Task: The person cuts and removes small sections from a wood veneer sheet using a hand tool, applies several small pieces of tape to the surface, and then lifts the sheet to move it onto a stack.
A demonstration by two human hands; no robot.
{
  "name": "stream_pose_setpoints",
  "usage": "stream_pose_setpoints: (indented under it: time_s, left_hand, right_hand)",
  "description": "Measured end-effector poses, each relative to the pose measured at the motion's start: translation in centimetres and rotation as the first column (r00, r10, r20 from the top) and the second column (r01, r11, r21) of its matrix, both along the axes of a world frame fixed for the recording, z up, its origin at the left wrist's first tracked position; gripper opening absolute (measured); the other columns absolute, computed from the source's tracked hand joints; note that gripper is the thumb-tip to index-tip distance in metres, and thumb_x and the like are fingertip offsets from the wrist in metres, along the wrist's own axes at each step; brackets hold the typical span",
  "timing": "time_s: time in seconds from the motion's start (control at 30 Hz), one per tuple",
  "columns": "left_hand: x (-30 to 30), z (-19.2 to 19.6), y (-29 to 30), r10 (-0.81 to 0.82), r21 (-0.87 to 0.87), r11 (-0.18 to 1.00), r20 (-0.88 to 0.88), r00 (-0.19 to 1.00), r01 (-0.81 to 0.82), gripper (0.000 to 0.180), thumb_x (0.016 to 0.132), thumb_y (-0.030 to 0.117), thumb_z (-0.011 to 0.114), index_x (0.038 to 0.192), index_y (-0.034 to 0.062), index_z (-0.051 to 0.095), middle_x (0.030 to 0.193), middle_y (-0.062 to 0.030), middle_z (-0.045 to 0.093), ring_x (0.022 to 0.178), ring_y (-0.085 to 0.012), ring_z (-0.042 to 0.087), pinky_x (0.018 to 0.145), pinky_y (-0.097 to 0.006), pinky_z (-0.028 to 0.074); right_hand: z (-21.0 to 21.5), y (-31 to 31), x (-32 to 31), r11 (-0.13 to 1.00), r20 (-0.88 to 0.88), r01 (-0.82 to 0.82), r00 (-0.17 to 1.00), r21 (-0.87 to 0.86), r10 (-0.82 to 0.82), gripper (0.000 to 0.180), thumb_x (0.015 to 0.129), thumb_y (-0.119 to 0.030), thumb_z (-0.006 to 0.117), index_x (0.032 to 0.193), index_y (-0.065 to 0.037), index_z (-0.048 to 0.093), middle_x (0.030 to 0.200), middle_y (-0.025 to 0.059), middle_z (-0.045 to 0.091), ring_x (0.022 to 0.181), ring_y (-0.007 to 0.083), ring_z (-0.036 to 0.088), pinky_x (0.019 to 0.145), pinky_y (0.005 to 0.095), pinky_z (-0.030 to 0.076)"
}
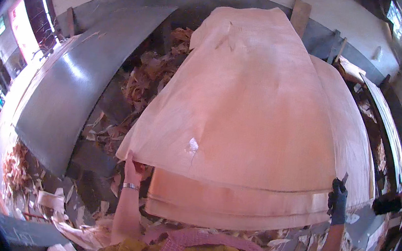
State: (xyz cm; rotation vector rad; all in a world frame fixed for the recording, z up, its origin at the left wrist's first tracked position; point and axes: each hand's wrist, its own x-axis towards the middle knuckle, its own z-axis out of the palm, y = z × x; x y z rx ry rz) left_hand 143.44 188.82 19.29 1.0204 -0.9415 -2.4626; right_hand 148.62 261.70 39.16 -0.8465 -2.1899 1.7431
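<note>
A large, thin, pinkish wood veneer sheet [257, 107] spreads out before me, its near edge lifted over a stack of similar veneer sheets [231, 206]. At its near left corner, my bare left hand [134, 165], a metal band at the wrist, pinches the edge; its thumb lies on top and the other fingers are mostly hidden. My right hand [337, 203], in a dark glove, is closed beside the near right corner. Out of its top sticks a short, narrow, blade-like tool [345, 177]. Whether this hand also grips the veneer, I cannot tell. A small bright tear [192, 146] shows in the sheet.
To the left slopes a smooth grey metal panel [75, 76]. Veneer scraps [149, 77] heap between it and the stack, and more offcuts [51, 201] litter the floor near me. An upright wooden board [300, 18] stands behind the stack. Another stack [385, 121] lies far right.
</note>
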Motion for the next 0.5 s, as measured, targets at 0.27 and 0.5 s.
stream_pose_setpoints:
  time_s: [0.27, 0.5]
  left_hand:
    - [5.4, 0.9, 12.4, 0.012, -0.041, 0.999, 0.187, 0.982, -0.004, 0.028, 0.09, 0.042, 0.064, 0.088, 0.0142, 0.061, 0.068, 0.0009, 0.06, 0.051, -0.0113, 0.052, 0.039, -0.025, 0.038]
    - [6.6, -2.9, 16.2, -0.048, -0.172, 0.98, 0.27, 0.962, 0.097, 0.027, 0.09, 0.04, 0.064, 0.082, 0.0153, 0.058, 0.063, 0.0008, 0.055, 0.044, -0.0128, 0.047, 0.038, -0.025, 0.039]
  right_hand:
    - [-4.8, 16.1, 3.1, 0.999, -0.077, -0.005, 0.997, 0.046, 0.009, 0.036, 0.09, -0.035, 0.067, 0.115, -0.009, 0.064, 0.055, -0.0071, 0.044, 0.038, 0.0056, 0.037, 0.034, 0.0235, 0.027]
    - [-7.5, 21.0, 5.3, 0.999, -0.002, -0.019, 1.0, 0.029, 0.019, 0.038, 0.09, -0.038, 0.067, 0.118, -0.013, 0.063, 0.053, -0.0047, 0.047, 0.035, 0.0051, 0.038, 0.032, 0.0228, 0.028]
